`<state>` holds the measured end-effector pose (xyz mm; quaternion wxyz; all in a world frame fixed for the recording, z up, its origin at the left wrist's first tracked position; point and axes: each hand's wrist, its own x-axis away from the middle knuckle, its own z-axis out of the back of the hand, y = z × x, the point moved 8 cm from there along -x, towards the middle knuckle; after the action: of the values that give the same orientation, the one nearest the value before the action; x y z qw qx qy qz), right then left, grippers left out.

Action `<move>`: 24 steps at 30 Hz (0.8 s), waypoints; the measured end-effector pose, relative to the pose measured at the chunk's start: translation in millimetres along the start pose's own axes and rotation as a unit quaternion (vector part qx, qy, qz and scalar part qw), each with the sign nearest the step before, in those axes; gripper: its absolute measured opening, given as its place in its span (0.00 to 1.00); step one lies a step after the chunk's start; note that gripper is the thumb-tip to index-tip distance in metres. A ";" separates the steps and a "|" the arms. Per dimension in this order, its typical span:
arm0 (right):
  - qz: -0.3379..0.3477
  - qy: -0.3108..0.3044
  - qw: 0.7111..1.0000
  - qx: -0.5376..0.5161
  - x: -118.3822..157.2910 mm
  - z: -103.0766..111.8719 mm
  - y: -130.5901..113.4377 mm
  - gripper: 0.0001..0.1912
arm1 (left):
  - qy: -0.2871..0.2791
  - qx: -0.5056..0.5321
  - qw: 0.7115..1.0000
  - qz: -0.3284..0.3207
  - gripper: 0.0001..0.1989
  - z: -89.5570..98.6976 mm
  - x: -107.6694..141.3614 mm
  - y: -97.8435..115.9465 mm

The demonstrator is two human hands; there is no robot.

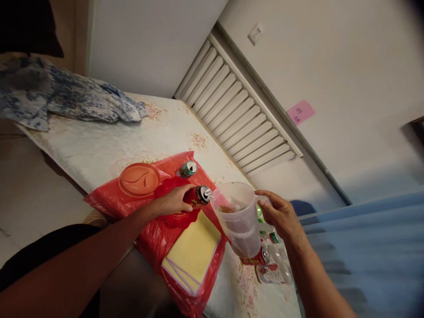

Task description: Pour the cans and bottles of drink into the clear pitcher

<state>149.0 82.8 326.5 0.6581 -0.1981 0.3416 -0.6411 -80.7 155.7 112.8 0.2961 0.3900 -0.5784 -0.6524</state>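
Observation:
My left hand (175,200) is wrapped round a red and black drink can (198,197), whose open top with a raised tab faces the spout of a translucent plastic pitcher (239,225). My right hand (276,210) grips the pitcher's handle. The pitcher leans toward the can, and a little brownish content shows inside it. Beneath the can, a red scalloped dish (180,221) lies on a red plastic sheet (150,240). A green can (188,169) stands behind my left hand. Yellow cloths (195,249) lie stacked in front of the dish.
An orange lid (139,179) rests at the left of the sheet. Right of the pitcher are another red can (261,256) and several clear bottles (278,260). Patterned fabric (96,101) lies on the far left of the table (172,128). A radiator (238,108) runs along the wall.

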 end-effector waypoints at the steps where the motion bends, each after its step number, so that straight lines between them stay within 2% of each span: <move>1: -0.005 -0.009 1.000 0.004 -0.7 -1.5 -0.2 0.20 | -0.001 -0.003 1.000 -0.001 0.35 -0.2 0.3 1.0; 8: 0.004 -0.022 1.000 0.013 -5.8 -5.4 -11.0 0.18 | -0.002 -0.014 1.000 0.005 0.35 0.2 1.9 5.1; 16: -0.048 -0.051 0.996 0.048 -6.8 -11.6 -8.4 0.25 | 0.005 -0.012 1.000 0.001 0.35 0.7 0.8 2.5; 24: -0.057 -0.057 0.995 0.065 -11.0 -13.5 -9.5 0.26 | -0.009 0.001 1.000 0.005 0.35 -1.5 0.6 2.5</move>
<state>133.4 95.0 326.0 0.6505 -0.2096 0.2494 -0.6861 -79.9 154.0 115.2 0.2937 0.3820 -0.5833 -0.6539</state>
